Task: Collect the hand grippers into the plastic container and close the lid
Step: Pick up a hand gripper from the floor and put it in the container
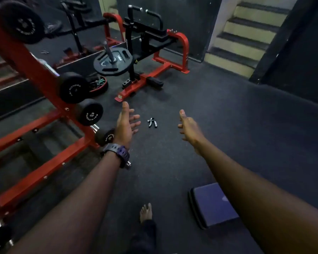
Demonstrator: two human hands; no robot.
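Dark rubber gym floor [218,125], red dumbbell rack [44,99] at nine o'clock, blue step block [211,204] at five o'clock, left hand [127,123] and right hand [190,128] empty with fingers spread, hand gripper [152,122] on floor between them, centre

The floor [218,110] is dark and soft-looking. A red rack [42,74] with black weights stands at the left. A red machine [154,57] sits behind. Stairs [246,37] go up by black walls.

Dim, soft-focus, wide-angle edge distortion
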